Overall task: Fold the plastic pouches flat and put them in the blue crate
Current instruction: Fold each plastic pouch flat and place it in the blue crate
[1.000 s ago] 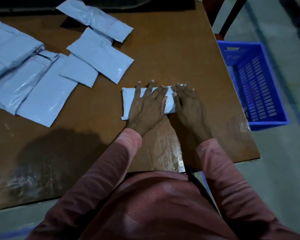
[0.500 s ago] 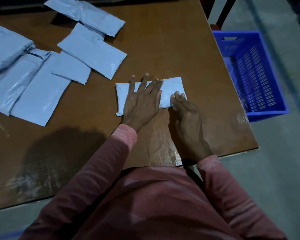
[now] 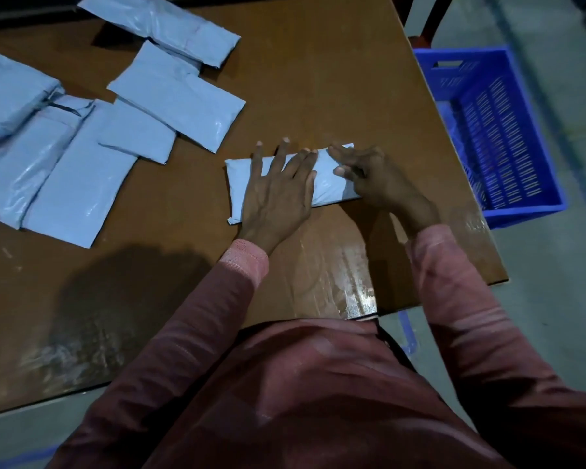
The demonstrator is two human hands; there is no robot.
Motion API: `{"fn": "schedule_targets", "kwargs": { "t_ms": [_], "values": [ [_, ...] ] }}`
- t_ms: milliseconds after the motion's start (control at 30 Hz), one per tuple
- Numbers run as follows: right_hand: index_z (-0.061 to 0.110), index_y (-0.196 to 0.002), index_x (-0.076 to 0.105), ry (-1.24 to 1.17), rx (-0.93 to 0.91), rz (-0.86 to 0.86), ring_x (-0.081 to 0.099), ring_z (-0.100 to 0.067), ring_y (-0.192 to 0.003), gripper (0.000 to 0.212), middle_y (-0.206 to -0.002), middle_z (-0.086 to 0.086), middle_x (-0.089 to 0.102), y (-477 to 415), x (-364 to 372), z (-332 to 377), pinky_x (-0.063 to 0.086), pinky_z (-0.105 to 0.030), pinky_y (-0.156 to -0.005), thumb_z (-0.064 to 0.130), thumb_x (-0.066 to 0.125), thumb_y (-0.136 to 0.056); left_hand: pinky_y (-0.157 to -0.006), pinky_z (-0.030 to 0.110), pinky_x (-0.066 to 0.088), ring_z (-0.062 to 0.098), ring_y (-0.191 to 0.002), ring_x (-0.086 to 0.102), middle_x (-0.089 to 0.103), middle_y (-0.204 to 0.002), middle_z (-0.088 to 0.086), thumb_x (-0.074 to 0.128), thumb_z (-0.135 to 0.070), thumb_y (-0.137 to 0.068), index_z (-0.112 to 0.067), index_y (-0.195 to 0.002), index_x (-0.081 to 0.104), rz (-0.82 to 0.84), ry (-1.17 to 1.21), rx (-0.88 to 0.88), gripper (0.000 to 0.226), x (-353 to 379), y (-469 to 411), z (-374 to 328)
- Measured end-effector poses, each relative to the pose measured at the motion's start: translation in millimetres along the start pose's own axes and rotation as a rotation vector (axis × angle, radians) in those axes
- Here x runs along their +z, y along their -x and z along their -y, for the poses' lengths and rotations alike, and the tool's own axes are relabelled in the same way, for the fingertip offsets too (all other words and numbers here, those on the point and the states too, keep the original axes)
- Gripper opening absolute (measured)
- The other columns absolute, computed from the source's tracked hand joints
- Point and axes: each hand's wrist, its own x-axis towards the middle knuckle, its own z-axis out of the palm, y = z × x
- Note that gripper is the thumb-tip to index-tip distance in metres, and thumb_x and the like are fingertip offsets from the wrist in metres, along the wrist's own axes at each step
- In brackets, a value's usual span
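Observation:
A folded pale blue pouch (image 3: 329,184) lies on the brown table (image 3: 318,79) near its right side. My left hand (image 3: 278,194) rests flat on the pouch's left half, fingers spread. My right hand (image 3: 376,181) covers the pouch's right end, fingers curled over its top and thumb on its surface. Several more pale blue pouches (image 3: 180,96) lie spread over the table's left and back. The blue crate (image 3: 494,130) stands on the floor just right of the table, with nothing visible inside.
The table's right edge runs close to my right hand, and the crate sits below it. A dark chair leg (image 3: 430,18) stands behind the crate. Grey floor (image 3: 555,299) lies to the right.
My right hand moved from the pouch's near edge back up onto its right end. The left hand stayed flat on the pouch.

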Motion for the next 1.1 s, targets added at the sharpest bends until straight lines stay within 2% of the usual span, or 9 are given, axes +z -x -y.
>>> {"fn": "schedule_targets", "kwargs": {
  "t_ms": [133,300,400,500,633,767,867,967,1100],
  "values": [
    [0.025,-0.142,0.057,-0.012,-0.045,-0.008,0.062,-0.025,-0.123,0.049,-0.145,0.010,0.054,-6,3,-18,0.049,-0.048,-0.104,0.038,0.057,-0.094,-0.123,0.059,0.019,0.028,-0.149,0.038,0.054,-0.152,0.002,0.030,-0.036,-0.111,-0.018,-0.150,0.050,0.003,0.082,-0.003,0.047,-10,-1,-2],
    [0.019,-0.140,0.059,-0.042,-0.018,-0.044,0.057,-0.027,-0.130,0.047,-0.146,0.003,0.054,-3,10,-7,0.045,-0.046,-0.111,0.026,0.057,-0.093,-0.123,0.036,0.023,0.026,-0.150,0.036,0.049,-0.156,0.010,0.059,-0.031,-0.104,-0.009,-0.150,0.051,0.096,0.373,-0.084,0.051,-39,7,11],
    [0.018,-0.139,0.061,-0.012,0.009,-0.068,0.060,-0.032,-0.125,0.047,-0.144,-0.001,0.056,-1,10,-3,0.048,-0.045,-0.107,0.019,0.058,-0.092,-0.116,0.036,0.034,0.025,-0.148,0.039,0.050,-0.155,0.008,0.067,-0.035,-0.099,-0.011,-0.146,0.055,0.129,0.379,-0.127,0.055,-42,7,12],
    [0.024,-0.139,0.061,-0.005,0.072,-0.035,0.058,-0.027,-0.127,0.048,-0.144,-0.001,0.058,2,1,5,0.050,-0.044,-0.105,0.032,0.060,-0.091,-0.109,0.037,0.042,0.023,-0.143,0.047,0.056,-0.150,0.007,0.074,-0.035,-0.093,-0.014,-0.139,0.063,0.134,0.383,-0.188,0.052,-38,1,10],
    [0.020,-0.137,0.063,0.008,0.028,0.046,0.059,-0.019,-0.127,0.056,-0.143,0.000,0.059,1,-17,30,0.050,-0.038,-0.105,0.030,0.080,-0.085,-0.103,0.038,0.047,0.027,-0.135,0.055,0.060,-0.145,0.008,0.078,-0.034,-0.090,-0.015,-0.132,0.069,0.091,0.423,-0.236,0.047,-43,0,9],
    [0.021,-0.126,0.071,0.084,0.028,0.112,0.063,-0.024,-0.114,0.055,-0.128,-0.004,0.069,-12,-14,48,0.054,-0.042,-0.093,0.026,0.087,-0.074,-0.106,0.043,0.046,0.033,-0.133,0.056,0.061,-0.143,0.015,0.079,-0.031,-0.089,-0.007,-0.135,0.064,0.101,0.424,-0.178,0.054,-45,10,13],
    [0.016,-0.126,0.071,0.130,0.052,0.119,0.061,-0.029,-0.116,0.058,-0.128,-0.010,0.068,-16,-7,51,0.052,-0.040,-0.095,0.020,0.090,-0.071,-0.104,0.045,0.046,0.039,-0.125,0.059,0.064,-0.135,0.022,0.087,-0.022,-0.078,0.001,-0.130,0.064,0.080,0.408,-0.210,0.060,-43,27,34],
    [0.015,-0.131,0.068,0.075,0.068,0.144,0.059,-0.023,-0.121,0.071,-0.135,-0.006,0.065,-14,-8,50,0.043,-0.024,-0.096,0.026,0.094,-0.066,-0.115,0.035,0.035,0.031,-0.140,0.050,0.056,-0.147,0.017,0.088,-0.017,-0.079,0.000,-0.139,0.060,0.112,0.458,-0.279,0.069,-43,40,52],
    [0.020,-0.136,0.064,0.119,0.031,0.080,0.052,-0.025,-0.122,0.073,-0.139,-0.004,0.062,-11,2,53,0.034,-0.021,-0.093,0.021,0.092,-0.069,-0.115,0.025,0.030,0.025,-0.142,0.049,0.055,-0.149,0.013,0.089,-0.010,-0.076,-0.002,-0.138,0.061,0.131,0.520,-0.340,0.068,-35,36,54]
  ]
}}
